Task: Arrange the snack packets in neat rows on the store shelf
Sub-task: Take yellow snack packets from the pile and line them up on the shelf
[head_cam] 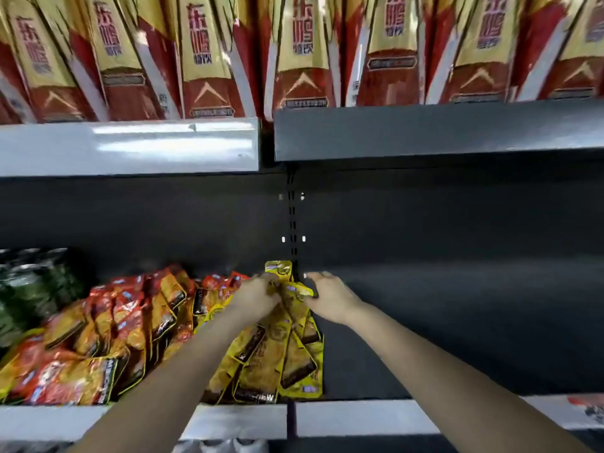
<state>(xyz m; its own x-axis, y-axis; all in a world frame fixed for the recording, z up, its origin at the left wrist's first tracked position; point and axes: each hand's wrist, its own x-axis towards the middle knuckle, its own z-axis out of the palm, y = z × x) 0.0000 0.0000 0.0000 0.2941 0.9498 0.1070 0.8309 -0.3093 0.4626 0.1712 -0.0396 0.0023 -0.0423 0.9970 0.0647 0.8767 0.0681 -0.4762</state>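
A row of yellow snack packets (274,361) runs from the front edge to the back of the dark lower shelf (441,322). Both hands meet at the far end of this row. My left hand (258,294) grips the rearmost yellow packets, its fingers curled into them. My right hand (330,295) holds the same packets from the right side, thumb against them and fingers partly spread. One yellow packet (278,269) stands upright above the hands. Red and orange snack packets (108,335) lie in rough overlapping rows to the left.
Dark green packets (29,282) sit at the far left of the shelf. Tall red-and-gold cartons (304,50) fill the upper shelf. A slotted upright (292,217) divides the back panel. The grey front rail (359,418) runs below the packets.
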